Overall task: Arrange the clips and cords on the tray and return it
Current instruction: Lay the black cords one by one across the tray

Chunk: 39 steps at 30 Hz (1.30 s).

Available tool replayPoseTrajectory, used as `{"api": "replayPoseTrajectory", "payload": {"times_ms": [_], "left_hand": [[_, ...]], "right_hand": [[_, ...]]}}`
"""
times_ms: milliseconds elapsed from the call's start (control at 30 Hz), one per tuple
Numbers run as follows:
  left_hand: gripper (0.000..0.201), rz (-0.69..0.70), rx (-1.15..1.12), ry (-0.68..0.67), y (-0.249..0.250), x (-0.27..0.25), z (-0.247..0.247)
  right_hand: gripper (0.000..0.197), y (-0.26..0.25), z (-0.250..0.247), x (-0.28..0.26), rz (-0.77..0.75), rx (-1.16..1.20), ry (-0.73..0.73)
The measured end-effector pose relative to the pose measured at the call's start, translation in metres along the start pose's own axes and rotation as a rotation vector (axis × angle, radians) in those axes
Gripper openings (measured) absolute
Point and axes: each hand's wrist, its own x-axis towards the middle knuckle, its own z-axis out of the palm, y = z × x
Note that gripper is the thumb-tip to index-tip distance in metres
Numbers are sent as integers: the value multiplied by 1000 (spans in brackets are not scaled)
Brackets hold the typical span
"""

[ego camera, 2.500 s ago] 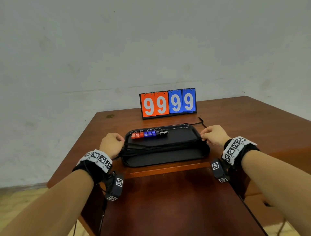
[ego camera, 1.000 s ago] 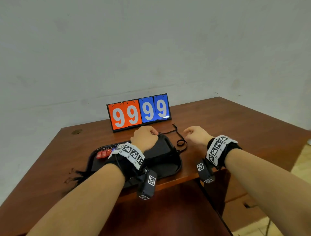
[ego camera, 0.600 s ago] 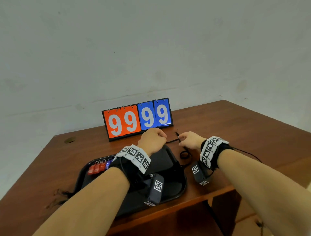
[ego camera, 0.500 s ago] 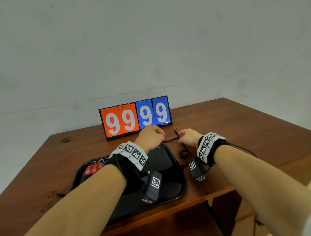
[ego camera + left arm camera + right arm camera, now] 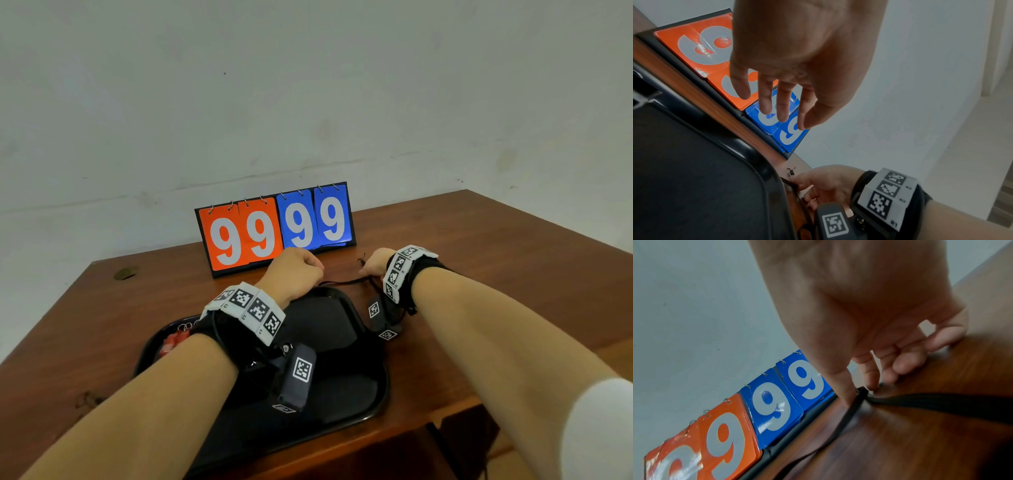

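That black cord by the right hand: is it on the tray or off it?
Off, where visible: the black cord lies on the wooden table beside the tray, pinched by the right hand.
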Motion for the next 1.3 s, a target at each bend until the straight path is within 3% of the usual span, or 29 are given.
{"api": "replayPoseTrajectory", "payload": {"times_ms": [167,267,333,400,467,567,700,833,1067,1167,1300], "left_hand": [[20,-26,18,3,-6,1,-1],[19,-30,-2,-12,-6,-2,0],[18,-26,-16,-24,-7,-4,0],[18,-18,-22,-27,-6,-7,0],[17,-11,-15,-30,-3,-11,1],[17,-2,-25,-29,5,-15,3],[17,27,-48,0,18,-23,6],[17,75,-54,39,34,-32,8],[44,250,5,201,69,-47,9],[47,302,12,165,85,-59,11],[34,362,12,104,101,-74,15]], "right_hand": [[59,12,9,55,-32,-220,-5],[21,10,5,12,-31,4,25],[19,11,3,-8,-65,106,40],[6,24,6,-10,-109,367,72],[15,36,7,-9,-118,602,123],[13,44,3,-24,-159,855,193],[26,50,-15,-48,-266,967,313],[18,55,-31,-75,-388,1107,329],[22,65,-43,-120,-540,1024,276],[21,70,-45,-137,-593,1003,269],[18,76,-50,-159,-626,963,286]]}}
